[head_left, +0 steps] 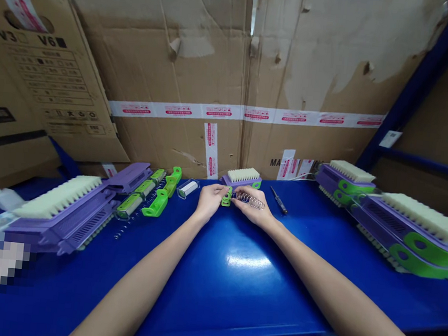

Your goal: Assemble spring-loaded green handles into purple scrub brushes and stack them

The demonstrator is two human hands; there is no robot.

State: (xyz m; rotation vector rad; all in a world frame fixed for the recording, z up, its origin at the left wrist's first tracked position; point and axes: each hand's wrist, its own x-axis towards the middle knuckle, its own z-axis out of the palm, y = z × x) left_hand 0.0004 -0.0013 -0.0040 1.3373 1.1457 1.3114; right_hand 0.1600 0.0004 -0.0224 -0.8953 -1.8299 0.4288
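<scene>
Between my two hands, above the middle of the blue table (214,272), is a small green plastic part (226,196). My left hand (209,201) is closed on its left edge. A coiled metal spring (250,199) lies along my right hand (255,207), whose fingers are closed around one end of it beside the green part. Just behind the hands sits a purple unit with a cream bristle block (243,175). To the left is a clear case with a white label (188,188); to the right lies a dark pen-like tool (278,200).
Several bright green brackets (156,205), green-and-clear parts (130,205) and loose springs (122,228) lie at left. Purple units with bristle blocks are stacked at left (64,216) and right (400,227). Taped cardboard (189,69) stands behind, with a blue frame post (414,80) at right.
</scene>
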